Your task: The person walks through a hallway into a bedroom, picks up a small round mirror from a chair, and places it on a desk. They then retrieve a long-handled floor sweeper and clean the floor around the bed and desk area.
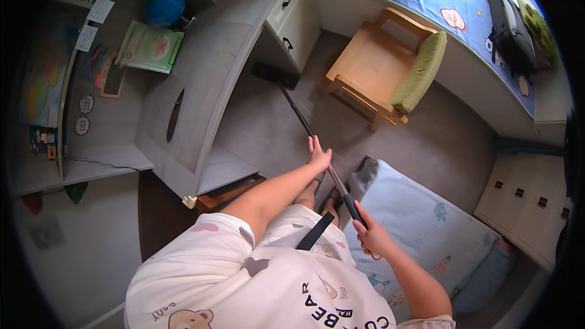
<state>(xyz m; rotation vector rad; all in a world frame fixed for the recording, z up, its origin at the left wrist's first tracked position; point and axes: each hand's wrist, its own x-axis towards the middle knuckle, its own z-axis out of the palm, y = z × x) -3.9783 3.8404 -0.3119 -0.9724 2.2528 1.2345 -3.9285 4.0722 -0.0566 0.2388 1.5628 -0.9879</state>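
A flat floor mop reaches away from me, its dark rectangular head (275,76) lying on the floor beside the desk's drawer unit. My right hand (372,234) is wrapped around the black grip (354,208) at the near end. Further down, my left hand (320,154) holds the middle of the mop pole (301,116), its fingers lying along the shaft. A red-orange loop shows just under my right hand. My feet in dark slippers (336,196) are partly hidden below the pole.
A wooden chair (372,59) with a green back cushion stands right of the mop head. The desk edge (228,82) and white drawers (295,18) bound the left. A bed (411,219) with a pale blue sheet is close on my right. A padded window seat (429,0) holds a black bag (512,27).
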